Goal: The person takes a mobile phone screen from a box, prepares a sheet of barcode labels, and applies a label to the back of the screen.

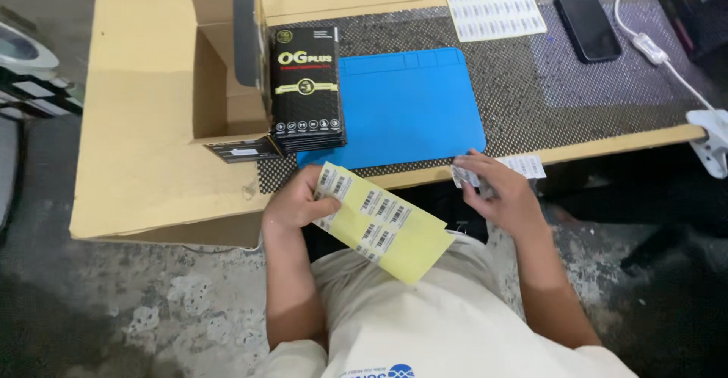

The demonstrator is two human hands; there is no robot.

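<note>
My left hand grips the near end of a yellow backing sheet that carries several white barcode stickers. The sheet slants over my lap, below the table's front edge. My right hand pinches a small white barcode sticker by its fingertips, just in front of the table edge. Another white sticker strip lies at the edge beside that hand. A stack of flat black packages stands on the table beyond my left hand, next to a blue mat.
An open cardboard box fills the left side. A white sheet of barcode labels lies at the back. A black phone and a white cable with an inline switch sit on the dotted black table cover at right.
</note>
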